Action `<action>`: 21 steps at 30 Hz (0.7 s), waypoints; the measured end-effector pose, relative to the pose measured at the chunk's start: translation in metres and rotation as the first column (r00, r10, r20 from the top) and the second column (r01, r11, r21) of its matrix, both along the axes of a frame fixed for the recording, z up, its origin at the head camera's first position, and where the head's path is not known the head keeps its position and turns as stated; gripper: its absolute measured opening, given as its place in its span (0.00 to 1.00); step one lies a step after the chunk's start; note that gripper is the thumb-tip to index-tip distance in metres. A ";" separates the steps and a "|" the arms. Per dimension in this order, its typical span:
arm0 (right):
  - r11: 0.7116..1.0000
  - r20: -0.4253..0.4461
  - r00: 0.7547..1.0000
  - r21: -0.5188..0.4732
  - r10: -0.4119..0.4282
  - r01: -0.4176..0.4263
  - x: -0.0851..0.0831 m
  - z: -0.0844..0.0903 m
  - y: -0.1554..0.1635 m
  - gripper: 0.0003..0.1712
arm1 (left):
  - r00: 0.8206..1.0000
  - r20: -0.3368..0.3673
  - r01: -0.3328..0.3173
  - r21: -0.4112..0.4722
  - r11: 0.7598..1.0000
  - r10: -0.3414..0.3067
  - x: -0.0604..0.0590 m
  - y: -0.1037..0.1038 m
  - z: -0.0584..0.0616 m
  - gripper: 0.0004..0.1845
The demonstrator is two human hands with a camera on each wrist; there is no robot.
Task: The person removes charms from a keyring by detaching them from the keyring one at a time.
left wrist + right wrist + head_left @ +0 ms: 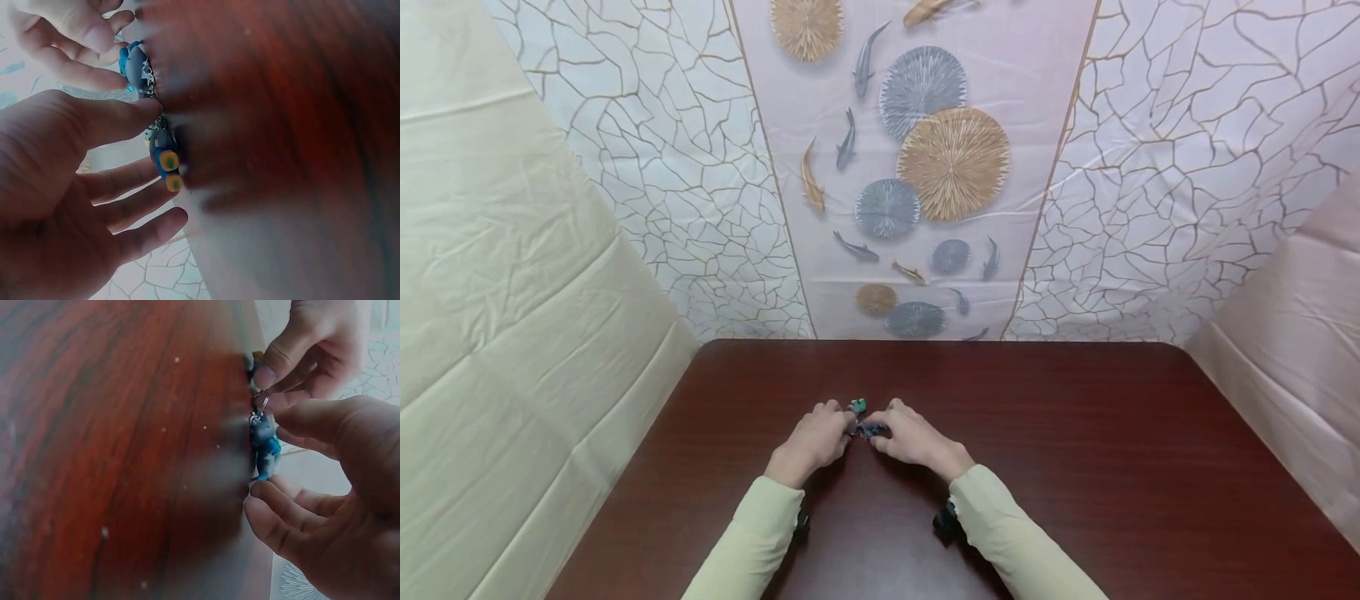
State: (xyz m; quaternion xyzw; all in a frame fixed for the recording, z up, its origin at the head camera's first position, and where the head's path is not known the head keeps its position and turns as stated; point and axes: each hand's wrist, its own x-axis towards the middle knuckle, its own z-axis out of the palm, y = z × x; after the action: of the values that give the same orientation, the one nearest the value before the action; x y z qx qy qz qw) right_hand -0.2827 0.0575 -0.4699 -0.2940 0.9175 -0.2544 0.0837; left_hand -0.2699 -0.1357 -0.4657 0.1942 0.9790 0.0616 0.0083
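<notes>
Two small figurine keychains lie close together low over the table, with a metal chain (149,80) and a split ring (265,401) between them. My left hand (817,435) pinches at the chain with its thumb, beside a blue figurine (161,149) with yellow-orange feet; its other fingers spread loosely behind. My right hand (917,437) has thumb and fingers around the grey and turquoise figurine (265,447), fingertips at its lower end. In the head view a green tip (858,406) of the left figurine shows past the left fingers; the fingers hide much of both.
A dark reddish-brown table (1075,433) spreads under both hands. Behind it hangs a patterned cloth (887,275) with fish and round leaf shapes, and pale cloth (512,292) walls the left side. A black wrist camera (947,523) sits under the right sleeve.
</notes>
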 end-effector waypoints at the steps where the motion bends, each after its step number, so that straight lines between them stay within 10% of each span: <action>1: 1.000 0.003 1.000 0.012 -0.002 0.002 0.000 -0.001 -0.001 0.19 | 1.000 -0.008 0.001 -0.010 1.000 -0.001 0.000 0.000 0.000 0.02; 21: 0.998 -0.026 1.000 -0.056 -0.003 0.001 -0.002 -0.003 0.005 0.16 | 0.996 -0.059 0.069 0.157 0.985 -0.061 -0.001 0.004 0.018 0.03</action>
State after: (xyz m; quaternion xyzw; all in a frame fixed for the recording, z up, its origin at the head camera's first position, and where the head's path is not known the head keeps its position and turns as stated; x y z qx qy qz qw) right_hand -0.2844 0.0621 -0.4731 -0.2986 0.9113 -0.2764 0.0633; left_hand -0.2707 -0.1316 -0.4475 0.2276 0.9640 0.1338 -0.0316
